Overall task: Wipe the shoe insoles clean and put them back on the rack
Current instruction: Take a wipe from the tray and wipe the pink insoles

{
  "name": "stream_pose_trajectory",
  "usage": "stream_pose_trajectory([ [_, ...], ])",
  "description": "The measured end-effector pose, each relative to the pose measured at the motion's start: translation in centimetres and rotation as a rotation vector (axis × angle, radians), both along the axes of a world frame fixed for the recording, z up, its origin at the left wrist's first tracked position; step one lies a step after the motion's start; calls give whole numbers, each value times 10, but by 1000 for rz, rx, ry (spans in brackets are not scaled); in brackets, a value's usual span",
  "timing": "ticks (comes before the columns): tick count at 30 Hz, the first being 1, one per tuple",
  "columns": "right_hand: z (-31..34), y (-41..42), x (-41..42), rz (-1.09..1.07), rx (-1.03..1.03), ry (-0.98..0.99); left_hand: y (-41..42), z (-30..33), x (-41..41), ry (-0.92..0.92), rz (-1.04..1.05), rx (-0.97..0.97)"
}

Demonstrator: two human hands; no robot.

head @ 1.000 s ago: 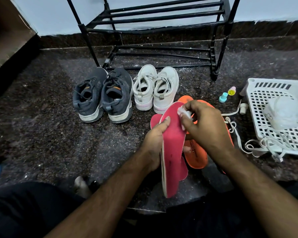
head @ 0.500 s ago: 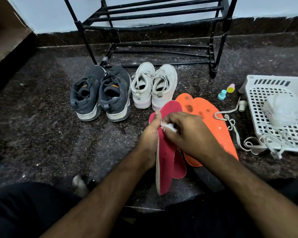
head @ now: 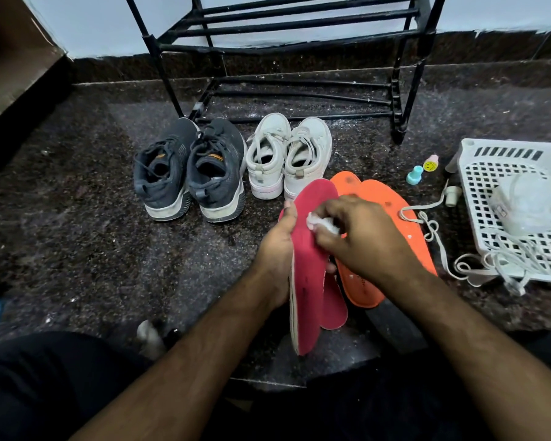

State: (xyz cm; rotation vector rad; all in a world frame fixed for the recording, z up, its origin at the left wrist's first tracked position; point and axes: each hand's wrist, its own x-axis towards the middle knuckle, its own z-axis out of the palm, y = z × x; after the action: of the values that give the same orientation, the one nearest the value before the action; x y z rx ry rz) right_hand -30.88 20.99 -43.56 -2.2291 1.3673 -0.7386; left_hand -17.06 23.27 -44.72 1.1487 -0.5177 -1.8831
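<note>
Dark speckled floor (head: 77, 237) filled the head view, with a black shoe rack (head: 287, 36) standing against the wall at the far side. We saw a pair of grey shoes (head: 188, 173) and a pair of white shoes (head: 287, 157) side by side in front of the rack. A white basket (head: 477, 154) sat on the floor at the right.

Our left hand (head: 277, 249) held a pink insole (head: 309, 265) up on its edge, with the fingers curled round its back and the thumb on the near rim. Our right hand (head: 360, 237) pinched a small white wipe (head: 323, 222) and pressed it on the pink face, near the toe end. We were in the wiping step.

The pink insole ran long-ways away from us, with the round toe end pointing toward the white shoes and the heel end toward our lap. A second pink insole (head: 334, 303) lay on the floor just behind it. Two orange insoles (head: 395, 224) lay flat beside it, pointing the same way.

Next, we think the wipe should rub down toward the heel, where dark marks showed. After that the other insoles need wiping, and then all go on the rack.
</note>
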Motion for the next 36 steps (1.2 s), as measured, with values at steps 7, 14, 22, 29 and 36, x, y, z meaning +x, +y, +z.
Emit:
stream_pose_trajectory([
  [7, 7, 2, -13, -242, -47, -178, -8, -12, 12, -37, 23, 27],
  [14, -19, 24, 11, -202, 288, -287, -15, -8, 22, 69, 322, 65],
  [22, -32, 37, 30, -171, 465, -240, -10, -2, 37, 78, 377, 3],
  [29, -38, 47, 38, -127, 521, -433, 8, -4, 39, 18, 486, -145],
  [36, -53, 55, 45, -143, 481, -286, 22, -24, 48, -461, 506, -26],
])
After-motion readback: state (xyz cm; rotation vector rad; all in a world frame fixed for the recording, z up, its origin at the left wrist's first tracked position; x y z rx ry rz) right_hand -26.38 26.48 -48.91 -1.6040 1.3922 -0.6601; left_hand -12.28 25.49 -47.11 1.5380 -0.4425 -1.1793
